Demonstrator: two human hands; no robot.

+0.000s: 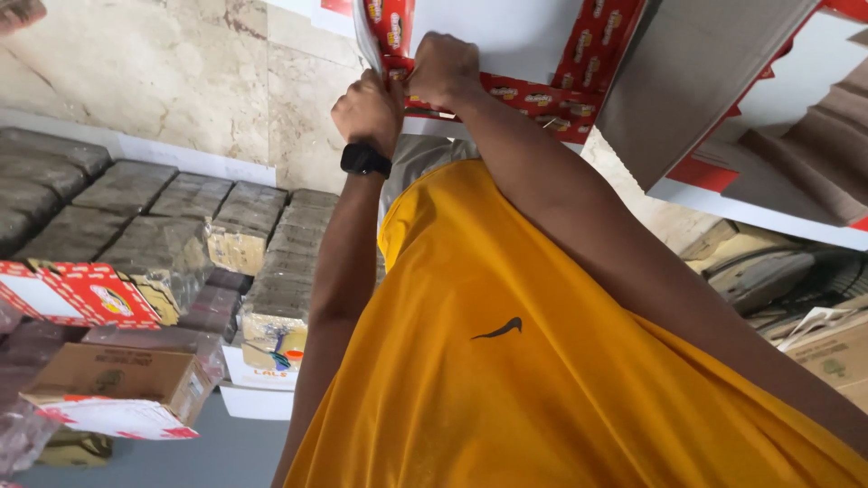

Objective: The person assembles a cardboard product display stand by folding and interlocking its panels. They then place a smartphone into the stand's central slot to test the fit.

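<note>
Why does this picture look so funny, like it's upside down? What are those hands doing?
There is no machine here. A person wears a camera on the head and looks down, so you see their yellow shirt and both arms. The left hand, with a black watch on its wrist, and the right hand both grip the edge of a red and white cardboard box. On the left lie rows of wrapped brown packs and more cardboard boxes.

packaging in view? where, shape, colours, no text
Flat carton: top centre, red-and-white printed sheet, gripped by left hand and right hand.
Wrapped blocks: left, grey-brown rectangular rows.
Small box: left edge, red-and-white.
Brown box: lower left, plain cardboard.
</note>
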